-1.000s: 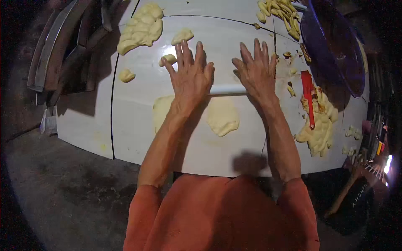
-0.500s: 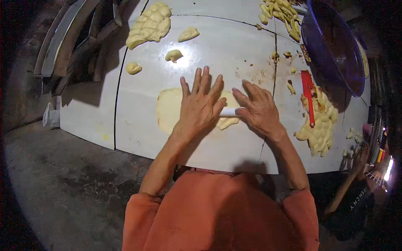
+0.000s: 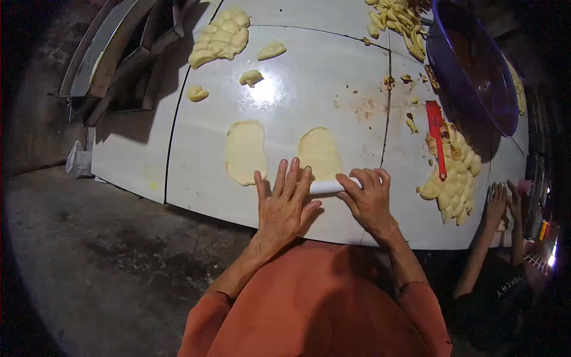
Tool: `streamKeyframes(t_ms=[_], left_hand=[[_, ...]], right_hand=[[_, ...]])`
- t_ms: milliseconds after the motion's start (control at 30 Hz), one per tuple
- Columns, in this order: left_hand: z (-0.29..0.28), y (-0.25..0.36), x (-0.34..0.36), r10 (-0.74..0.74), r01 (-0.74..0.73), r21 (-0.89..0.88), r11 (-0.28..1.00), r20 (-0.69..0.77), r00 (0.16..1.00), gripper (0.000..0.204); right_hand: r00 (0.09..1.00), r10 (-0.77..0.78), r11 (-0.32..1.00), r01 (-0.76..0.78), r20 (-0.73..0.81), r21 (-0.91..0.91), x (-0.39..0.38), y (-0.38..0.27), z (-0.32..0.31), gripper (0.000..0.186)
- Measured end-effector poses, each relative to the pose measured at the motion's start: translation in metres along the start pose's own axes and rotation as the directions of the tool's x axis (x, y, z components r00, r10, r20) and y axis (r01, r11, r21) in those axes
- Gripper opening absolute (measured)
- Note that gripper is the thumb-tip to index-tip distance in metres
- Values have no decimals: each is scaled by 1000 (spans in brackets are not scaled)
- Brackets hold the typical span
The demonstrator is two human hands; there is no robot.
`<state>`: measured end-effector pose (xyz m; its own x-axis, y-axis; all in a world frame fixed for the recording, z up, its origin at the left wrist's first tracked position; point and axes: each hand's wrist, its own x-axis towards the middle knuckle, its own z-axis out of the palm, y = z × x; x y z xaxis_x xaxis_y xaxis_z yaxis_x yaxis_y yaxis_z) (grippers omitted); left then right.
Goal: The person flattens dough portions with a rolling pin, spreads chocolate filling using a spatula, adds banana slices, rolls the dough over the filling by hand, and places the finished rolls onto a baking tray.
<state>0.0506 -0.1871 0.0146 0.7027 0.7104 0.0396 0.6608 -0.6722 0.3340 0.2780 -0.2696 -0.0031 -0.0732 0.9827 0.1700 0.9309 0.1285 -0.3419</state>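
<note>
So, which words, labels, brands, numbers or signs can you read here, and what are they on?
Pale lettering on the dark shirt at right; I won't copy it out.
Faint mark on the orange shirt: too blurred to read.
None readable on the rolling pin, tub or spatula.

Rolling pin (image 3: pixel 327 187) white; flat dough pieces (image 3: pixel 245 153) pale yellow; worktop (image 3: pixel 321 77) white with dark lines, brown specks; spatula (image 3: pixel 438 134) red; basin (image 3: pixel 476 71) looks deep purple from here; shirt (image 3: pixel 285 297) orange-red; floor (image 3: pixel 119 273) dark grey, blotched darker
</note>
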Motion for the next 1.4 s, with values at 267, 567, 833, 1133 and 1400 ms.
streamKeyframes(t_ms=[267,567,833,1133,1400], left_hand=[[12,-22,66,-124,128,30,991,-109,986,69],[9,-55,182,-202,219,63,974,-201,958,62],[6,-90,203,-24,48,40,998,-462,886,57],[-20,-48,100,142,-139,46,989,-92,986,52],[16,-37,84,31,-35,68,997,51,998,76]], right_hand=[[987,155,977,-147,37,-155,68,11,7,58],[945,297,902,-325,-137,-284,161,57,16,58],[989,-147,977,143,13,158,150,58,-10,47],[936,189,969,-228,-298,-100,120,27,-15,35],[989,48,995,-35,142,-98,94,19,20,86]])
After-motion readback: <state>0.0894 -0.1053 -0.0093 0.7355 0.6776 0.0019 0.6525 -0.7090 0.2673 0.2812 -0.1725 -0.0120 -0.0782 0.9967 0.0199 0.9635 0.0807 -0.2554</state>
